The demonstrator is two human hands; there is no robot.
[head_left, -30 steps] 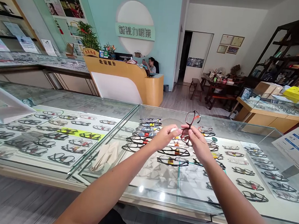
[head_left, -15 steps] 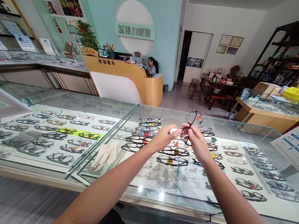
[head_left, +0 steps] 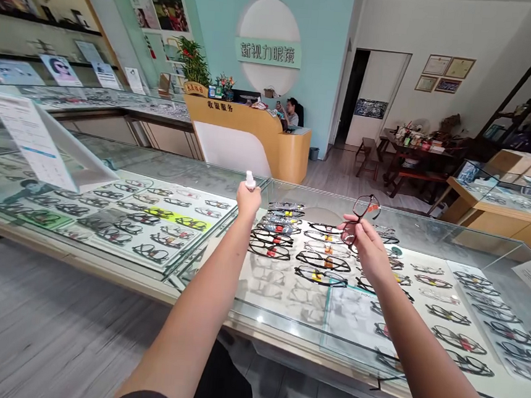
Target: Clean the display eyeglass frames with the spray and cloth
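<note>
My left hand [head_left: 249,201] is closed around a small white spray bottle [head_left: 249,179]; only its white top shows above my fingers. It is held out over the glass counter, near its back edge. My right hand [head_left: 369,242] pinches a pair of dark-framed eyeglasses [head_left: 366,208] turned on end, an orange-red tag on the upper lens. Between and below my hands, several eyeglasses [head_left: 322,261] with coloured tags lie in rows on the glass top.
The glass display counter [head_left: 276,333] runs across in front of me, with more frames inside. A white sign stand [head_left: 29,138] stands on its left part. Farther back are a wooden cashier desk [head_left: 292,152] with a person [head_left: 292,116] behind it, and a low bench [head_left: 368,155].
My left hand has moved left, away from the eyeglasses, carrying the bottle upright. My right hand still holds the glasses up. The view has turned left, and my left forearm now covers the pale cloth's place.
</note>
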